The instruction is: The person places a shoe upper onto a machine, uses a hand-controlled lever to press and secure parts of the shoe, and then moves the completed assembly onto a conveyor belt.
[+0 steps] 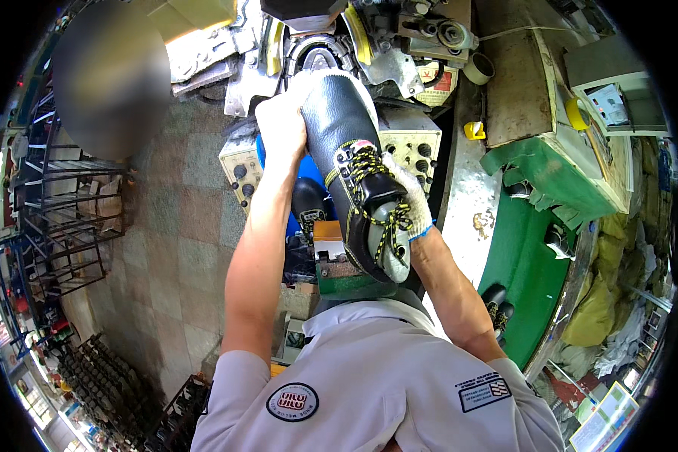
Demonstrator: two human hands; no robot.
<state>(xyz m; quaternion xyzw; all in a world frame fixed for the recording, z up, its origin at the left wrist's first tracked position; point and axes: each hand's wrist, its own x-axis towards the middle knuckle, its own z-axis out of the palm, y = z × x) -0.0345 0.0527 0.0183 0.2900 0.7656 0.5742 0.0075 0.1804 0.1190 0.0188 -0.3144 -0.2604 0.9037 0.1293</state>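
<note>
I hold a black leather boot upper (346,143) on a grey last, toe pointing away toward a metal machine head (320,53). My left hand (281,124), in a white glove, grips the toe end on its left side. My right hand (408,197), in a white knit glove, clasps the laced part with black-and-yellow laces near the heel. The boot's toe touches or sits just below the machine's jaws; the exact contact is hidden.
Cream control boxes with knobs (410,143) flank the machine. A green conveyor surface (523,264) with black shoes (497,301) curves at the right. A roll of tape (478,68) lies on the metal bench. Metal racks (68,218) stand at the left on the tiled floor.
</note>
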